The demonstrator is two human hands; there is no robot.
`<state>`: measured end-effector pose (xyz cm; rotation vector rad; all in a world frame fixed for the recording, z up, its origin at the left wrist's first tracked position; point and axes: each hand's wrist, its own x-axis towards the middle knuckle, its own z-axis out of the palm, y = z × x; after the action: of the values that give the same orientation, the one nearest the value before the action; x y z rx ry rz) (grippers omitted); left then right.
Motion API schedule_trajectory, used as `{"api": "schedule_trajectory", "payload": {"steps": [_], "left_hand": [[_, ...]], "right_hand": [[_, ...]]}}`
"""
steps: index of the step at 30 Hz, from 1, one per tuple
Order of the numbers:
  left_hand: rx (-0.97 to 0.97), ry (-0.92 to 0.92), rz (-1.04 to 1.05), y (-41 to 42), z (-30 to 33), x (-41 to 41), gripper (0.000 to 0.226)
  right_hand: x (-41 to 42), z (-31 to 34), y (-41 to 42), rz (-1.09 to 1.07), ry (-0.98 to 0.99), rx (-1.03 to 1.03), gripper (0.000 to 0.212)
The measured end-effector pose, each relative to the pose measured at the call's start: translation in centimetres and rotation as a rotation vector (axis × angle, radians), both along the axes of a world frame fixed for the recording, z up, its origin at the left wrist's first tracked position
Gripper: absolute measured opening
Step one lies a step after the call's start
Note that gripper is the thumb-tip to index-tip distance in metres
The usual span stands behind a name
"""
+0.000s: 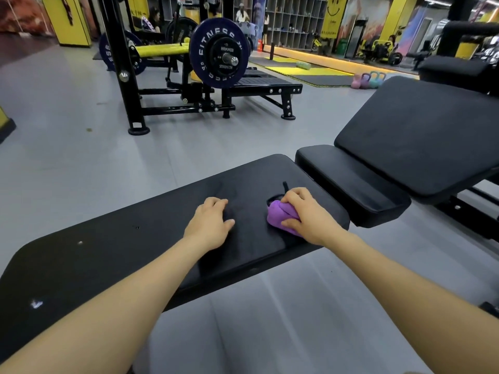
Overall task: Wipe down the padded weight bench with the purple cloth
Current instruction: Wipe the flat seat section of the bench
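My right hand [307, 214] grips the purple cloth [280, 215] on the flat black bench pad [113, 255]; left of the grip the only thing on the pad is my left hand [209, 225], resting flat near it, and past that hand I see bare pad running to its far left end. Right of the grip the pad ends, and beyond a narrow gap stand the seat pad [348, 182] and the raised backrest [421, 136]. Ahead of the grip, a small dark strap [283, 191] lies just beside the cloth, with pad edge and open grey floor [81, 147] beyond.
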<state>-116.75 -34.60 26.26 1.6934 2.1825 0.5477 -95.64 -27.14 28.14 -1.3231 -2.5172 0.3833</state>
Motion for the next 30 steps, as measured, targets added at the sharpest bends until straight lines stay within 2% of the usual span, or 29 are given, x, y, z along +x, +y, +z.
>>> {"api": "schedule_trajectory", "payload": {"steps": [3, 6, 14, 17, 23, 26, 30], "left_hand": [[-0.07, 0.005, -0.056, 0.8, -0.7, -1.0, 0.061], [-0.103, 0.038, -0.081, 1.3, -1.0, -1.6, 0.063], [-0.14, 0.096, -0.07, 2.5, -0.5, -1.9, 0.064], [-0.157, 0.082, -0.06, 2.5, -0.3, -1.9, 0.064], [-0.189, 0.102, -0.069, 2.3, 0.1, -1.8, 0.064], [-0.203, 0.13, -0.093, 2.1, 0.3, -1.5, 0.063], [-0.181, 0.12, -0.101, 2.1, 0.1, -1.6, 0.063]], "right_hand": [[-1.5, -0.8, 2.1, 0.019, -0.083, 0.072, 0.03], [-3.6, -1.1, 5.1, -0.017, -0.06, 0.128, 0.026], [-7.9, -0.8, 14.0, -0.105, -0.102, 0.117, 0.035], [-6.6, -0.8, 13.1, -0.082, -0.126, 0.109, 0.034], [0.6, -0.3, 4.4, 0.085, -0.095, 0.051, 0.037], [2.5, -0.5, 2.9, 0.041, -0.076, 0.079, 0.036], [1.0, -0.8, 6.6, -0.132, -0.072, 0.174, 0.036]]}}
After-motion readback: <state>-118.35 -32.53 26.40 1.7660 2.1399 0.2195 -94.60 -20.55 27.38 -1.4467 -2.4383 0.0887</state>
